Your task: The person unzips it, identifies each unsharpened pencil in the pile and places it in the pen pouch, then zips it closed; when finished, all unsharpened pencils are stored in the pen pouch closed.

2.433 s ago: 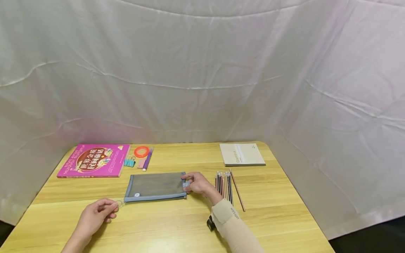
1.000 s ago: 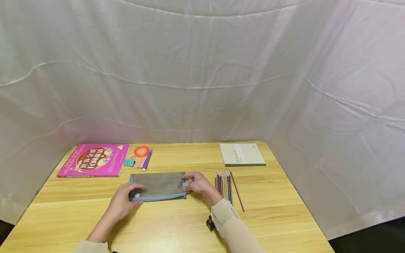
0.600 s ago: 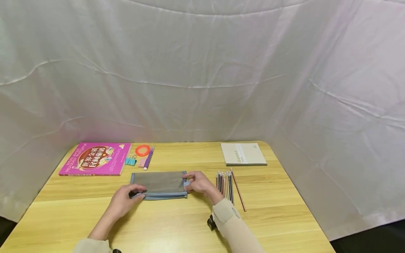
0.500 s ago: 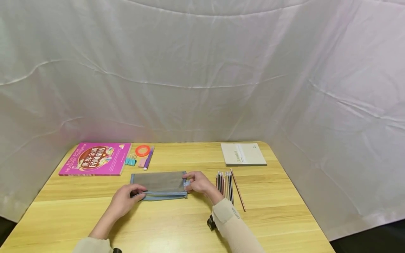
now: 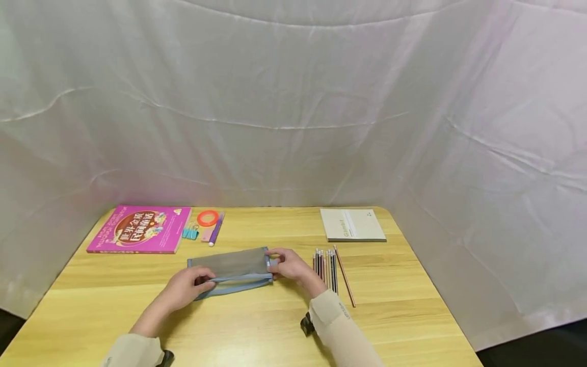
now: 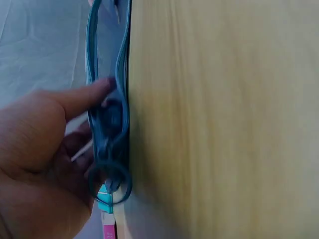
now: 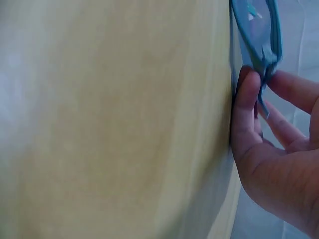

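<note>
Pouch [image 5: 229, 270], grey mesh with blue trim, lies at lower centre of the head frame on the table [image 5: 390, 316]. Left hand [image 5: 188, 286] pinches its left end; right hand [image 5: 289, 265] grips its right end. Pencils [image 5: 327, 267] lie just right.
</note>
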Demonstrator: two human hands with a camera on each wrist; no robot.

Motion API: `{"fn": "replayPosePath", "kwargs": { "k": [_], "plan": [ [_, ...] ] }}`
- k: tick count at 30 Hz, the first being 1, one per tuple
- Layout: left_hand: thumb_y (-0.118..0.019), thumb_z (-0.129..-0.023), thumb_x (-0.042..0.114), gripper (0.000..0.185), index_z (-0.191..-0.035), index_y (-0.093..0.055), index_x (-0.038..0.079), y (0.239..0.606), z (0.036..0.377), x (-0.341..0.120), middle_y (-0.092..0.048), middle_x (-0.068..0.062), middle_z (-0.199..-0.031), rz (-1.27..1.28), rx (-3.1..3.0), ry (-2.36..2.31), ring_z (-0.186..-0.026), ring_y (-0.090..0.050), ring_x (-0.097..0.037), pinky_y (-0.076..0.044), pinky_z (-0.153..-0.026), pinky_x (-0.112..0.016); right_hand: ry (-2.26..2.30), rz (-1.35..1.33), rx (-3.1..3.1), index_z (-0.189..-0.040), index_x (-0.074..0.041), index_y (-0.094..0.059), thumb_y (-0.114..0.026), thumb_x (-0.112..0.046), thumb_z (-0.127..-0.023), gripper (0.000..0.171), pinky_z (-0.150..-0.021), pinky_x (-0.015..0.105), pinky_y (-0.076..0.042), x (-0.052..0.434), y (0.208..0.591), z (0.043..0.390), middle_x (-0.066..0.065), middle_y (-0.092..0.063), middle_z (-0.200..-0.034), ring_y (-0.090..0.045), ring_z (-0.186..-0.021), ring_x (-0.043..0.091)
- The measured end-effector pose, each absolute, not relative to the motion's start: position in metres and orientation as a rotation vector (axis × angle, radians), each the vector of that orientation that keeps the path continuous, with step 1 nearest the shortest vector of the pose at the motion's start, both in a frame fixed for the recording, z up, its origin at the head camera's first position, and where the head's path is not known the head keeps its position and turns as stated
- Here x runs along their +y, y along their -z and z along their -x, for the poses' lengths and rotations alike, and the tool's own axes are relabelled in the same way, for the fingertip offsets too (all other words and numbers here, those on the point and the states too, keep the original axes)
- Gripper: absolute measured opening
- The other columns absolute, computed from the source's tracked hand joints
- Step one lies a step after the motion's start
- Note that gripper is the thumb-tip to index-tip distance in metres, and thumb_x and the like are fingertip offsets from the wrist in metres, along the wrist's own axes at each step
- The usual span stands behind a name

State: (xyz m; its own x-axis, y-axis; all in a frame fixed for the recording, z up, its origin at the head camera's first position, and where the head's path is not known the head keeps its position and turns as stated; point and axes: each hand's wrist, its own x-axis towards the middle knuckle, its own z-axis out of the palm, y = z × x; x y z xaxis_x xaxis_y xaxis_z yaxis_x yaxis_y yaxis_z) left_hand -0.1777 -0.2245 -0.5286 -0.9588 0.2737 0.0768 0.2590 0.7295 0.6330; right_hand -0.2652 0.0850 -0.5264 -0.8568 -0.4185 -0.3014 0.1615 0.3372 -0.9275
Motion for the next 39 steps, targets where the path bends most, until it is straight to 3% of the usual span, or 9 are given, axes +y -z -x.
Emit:
{"fn": "replayPosePath", "kwargs": {
  "k": [5,11,20,29,35,39],
  "plan": [
    [-0.069,-0.100,0.020,0.003,-0.102,-0.070,0.018,0.522,0.181,-0.221,-0.057,0.010,-0.079,-0.616,2.737,-1.081,-0.068,-0.047,-0.003,-0.041,-0.061,-0.024,1.609,0.234,2.104,-0.147,-0.005,-0.054,-0.068,-0.006,-0.099,0.050,-0.074,0.036,-0.062,0.090,0.526,0.262,0.007,-0.056,-0.092,-0.065,-0.074,0.018],
    [-0.064,-0.103,0.016,0.004,-0.107,-0.066,0.016,0.522,0.183,-0.212,-0.058,0.002,-0.085,-0.636,2.540,-1.139,-0.064,-0.051,-0.006,-0.045,-0.058,-0.026,1.651,0.240,2.109,-0.151,-0.001,-0.048,-0.066,-0.004,-0.100,0.054,-0.080,0.037,-0.063,0.098,0.521,0.260,0.016,-0.064,-0.111,-0.069,-0.084,0.020],
    [-0.054,-0.107,0.010,0.014,-0.096,-0.047,0.004,0.531,0.187,-0.194,-0.056,-0.003,-0.071,-0.619,2.220,-1.362,-0.050,-0.058,-0.010,-0.054,-0.048,-0.027,1.655,0.279,2.237,-0.151,-0.001,-0.048,-0.068,-0.005,-0.097,0.057,-0.088,0.044,-0.061,0.127,0.503,0.257,0.021,-0.063,-0.119,-0.072,-0.098,0.038],
    [-0.051,-0.106,0.010,0.014,-0.101,-0.042,0.001,0.541,0.188,-0.182,-0.065,-0.009,-0.076,-0.451,1.982,-1.615,-0.063,-0.069,-0.018,-0.060,-0.058,-0.031,1.598,0.141,2.562,-0.144,-0.001,-0.056,-0.066,-0.005,-0.098,0.047,-0.086,0.050,-0.061,0.211,0.486,0.263,0.021,-0.068,-0.110,-0.071,-0.094,0.039],
    [-0.048,-0.109,0.015,0.017,-0.106,-0.043,-0.001,0.544,0.187,-0.181,-0.066,-0.011,-0.082,-0.387,1.787,-1.698,-0.076,-0.073,-0.022,-0.063,-0.072,-0.034,1.526,-0.011,2.612,-0.147,0.001,-0.051,-0.066,-0.006,-0.099,0.051,-0.083,0.046,-0.062,0.260,0.496,0.263,0.023,-0.066,-0.111,-0.071,-0.092,0.037],
    [-0.048,-0.108,0.014,0.016,-0.106,-0.046,-0.001,0.540,0.192,-0.176,-0.067,-0.010,-0.084,-0.383,1.797,-1.677,-0.077,-0.075,-0.023,-0.063,-0.073,-0.033,1.482,-0.069,2.581,-0.148,0.004,-0.047,-0.065,-0.005,-0.098,0.054,-0.079,0.040,-0.062,0.283,0.509,0.261,0.021,-0.066,-0.110,-0.071,-0.088,0.030]
  ]
}}
